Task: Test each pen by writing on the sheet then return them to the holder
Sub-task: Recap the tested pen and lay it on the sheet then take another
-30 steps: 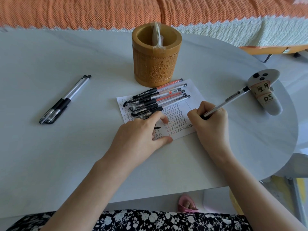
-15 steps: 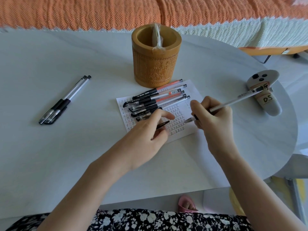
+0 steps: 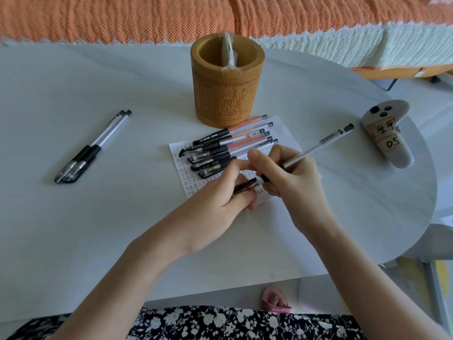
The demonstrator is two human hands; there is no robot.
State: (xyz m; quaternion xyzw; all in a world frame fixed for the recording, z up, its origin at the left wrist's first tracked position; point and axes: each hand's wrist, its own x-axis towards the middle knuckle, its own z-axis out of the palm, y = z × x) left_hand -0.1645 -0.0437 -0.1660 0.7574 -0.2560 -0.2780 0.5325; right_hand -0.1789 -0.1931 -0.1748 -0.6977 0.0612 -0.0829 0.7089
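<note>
My right hand (image 3: 291, 177) grips a clear-barrelled pen (image 3: 321, 143) just above the written sheet (image 3: 181, 168), its back end pointing up to the right. My left hand (image 3: 220, 200) pinches a black pen cap (image 3: 242, 186) right at that pen's tip. Several capped pens (image 3: 228, 148), black and red, lie in a row across the sheet's top half. The carved wooden holder (image 3: 228, 79) stands just behind the sheet with only a plastic wrapper in it.
Two black-capped pens (image 3: 90, 148) lie together on the white table (image 3: 98, 229) at the left. A grey controller (image 3: 387, 133) with taped labels rests near the right table edge. An orange and white blanket runs along the far side.
My right hand lifted the pen off the sheet and turned it toward the left hand. My left hand picked up the cap and brought it to the pen's tip.
</note>
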